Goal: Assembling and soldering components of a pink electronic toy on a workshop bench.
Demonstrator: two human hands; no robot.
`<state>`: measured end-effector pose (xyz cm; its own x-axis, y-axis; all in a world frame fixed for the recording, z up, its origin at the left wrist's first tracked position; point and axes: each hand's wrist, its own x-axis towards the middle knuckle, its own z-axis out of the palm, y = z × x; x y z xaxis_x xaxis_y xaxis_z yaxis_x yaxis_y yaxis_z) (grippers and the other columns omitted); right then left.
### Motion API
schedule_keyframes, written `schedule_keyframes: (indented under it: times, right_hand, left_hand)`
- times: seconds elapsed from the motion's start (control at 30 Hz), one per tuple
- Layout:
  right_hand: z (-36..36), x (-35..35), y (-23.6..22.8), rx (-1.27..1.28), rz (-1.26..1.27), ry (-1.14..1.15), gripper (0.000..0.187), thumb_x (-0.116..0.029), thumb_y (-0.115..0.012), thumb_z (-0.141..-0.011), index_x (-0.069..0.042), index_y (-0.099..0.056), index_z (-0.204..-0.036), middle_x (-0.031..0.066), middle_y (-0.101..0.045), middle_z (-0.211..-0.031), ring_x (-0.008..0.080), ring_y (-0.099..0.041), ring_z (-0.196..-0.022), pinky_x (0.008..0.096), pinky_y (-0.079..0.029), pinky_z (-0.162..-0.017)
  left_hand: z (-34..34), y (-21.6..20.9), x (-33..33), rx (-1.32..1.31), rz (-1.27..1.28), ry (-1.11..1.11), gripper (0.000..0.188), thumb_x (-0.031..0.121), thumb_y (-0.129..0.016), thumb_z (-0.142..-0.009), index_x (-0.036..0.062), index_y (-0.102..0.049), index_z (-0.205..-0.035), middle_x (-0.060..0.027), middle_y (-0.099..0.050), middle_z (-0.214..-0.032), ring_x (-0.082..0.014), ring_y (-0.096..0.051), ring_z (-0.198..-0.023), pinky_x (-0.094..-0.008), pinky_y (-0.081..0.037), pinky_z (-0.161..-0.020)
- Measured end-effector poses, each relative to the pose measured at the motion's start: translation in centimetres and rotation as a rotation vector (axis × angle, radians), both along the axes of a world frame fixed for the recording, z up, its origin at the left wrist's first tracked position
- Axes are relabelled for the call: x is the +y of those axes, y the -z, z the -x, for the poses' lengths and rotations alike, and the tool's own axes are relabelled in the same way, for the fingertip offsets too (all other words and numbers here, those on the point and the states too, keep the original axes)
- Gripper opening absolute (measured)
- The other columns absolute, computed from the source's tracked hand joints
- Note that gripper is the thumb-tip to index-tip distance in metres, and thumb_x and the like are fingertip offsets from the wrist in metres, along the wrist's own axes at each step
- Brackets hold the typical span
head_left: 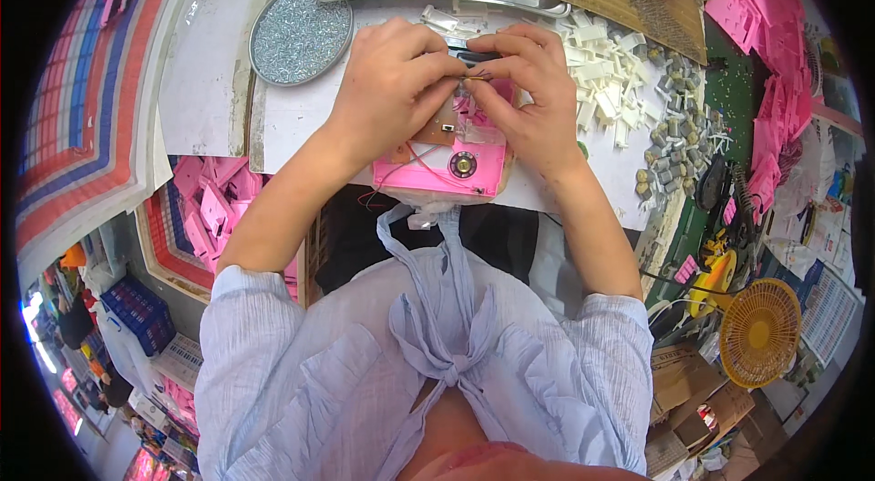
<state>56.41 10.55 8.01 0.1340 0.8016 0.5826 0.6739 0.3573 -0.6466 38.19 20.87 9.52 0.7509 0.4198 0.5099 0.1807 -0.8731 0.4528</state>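
Both forearms reach forward over the bench point(301, 112), wrists bent inward above a pink plastic case point(442, 167) at its near edge; the left hand point(387, 80) and right hand point(533, 94) meet fingertip to fingertip, pinching a small part point(474, 76) over the case.

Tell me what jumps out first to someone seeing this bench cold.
Both hands, left hand and right hand, meet at the bench's middle, pinching a small part over a pink plastic housing with red wires and a round metal disc. Behind them sit a round tin of tiny silver screws at upper left and a heap of white plastic pieces to the right. A yellow fan stands at lower right.
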Motion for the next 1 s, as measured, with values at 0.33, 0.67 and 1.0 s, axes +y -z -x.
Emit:
schedule_keyframes:
  times: [0.33,0.67,1.0]
  right_hand:
    - [-0.2,0.0,0.2,0.027,0.036,0.003,0.017,-0.006,-0.082,-0.071,-0.009,-0.073,-0.086,0.0025,-0.074,-0.109,0.03,-0.059,-0.108,0.0409,-0.052,-0.09]
    - [0.0,4.7,-1.2,-0.106,0.021,-0.147,0.009,-0.019,-0.077,-0.077,-0.014,-0.077,-0.084,0.0046,-0.072,-0.114,0.0333,-0.055,-0.117,0.0437,-0.045,-0.101]
    - [-6.4,-5.6,-5.3,0.111,0.063,0.081,0.025,-0.008,-0.077,-0.084,-0.002,-0.074,-0.108,0.0106,-0.074,-0.109,0.0275,-0.067,-0.101,0.0374,-0.049,-0.094]
  left_hand:
    - [0.9,0.4,0.6,0.042,0.097,-0.011,0.014,0.014,-0.079,-0.076,0.0127,-0.071,-0.087,-0.0005,-0.065,-0.089,-0.0238,-0.06,-0.089,-0.0393,-0.039,-0.084]
    - [1.2,1.3,-1.1,-0.094,0.037,0.216,0.027,0.007,-0.081,-0.07,0.0087,-0.072,-0.095,-0.0052,-0.072,-0.096,-0.0263,-0.069,-0.078,-0.0372,-0.056,-0.065]
    - [-0.9,0.1,-2.0,0.035,0.354,0.11,0.013,0.007,-0.078,-0.084,0.0039,-0.073,-0.095,-0.0102,-0.071,-0.086,-0.0271,-0.069,-0.073,-0.036,-0.055,-0.064]
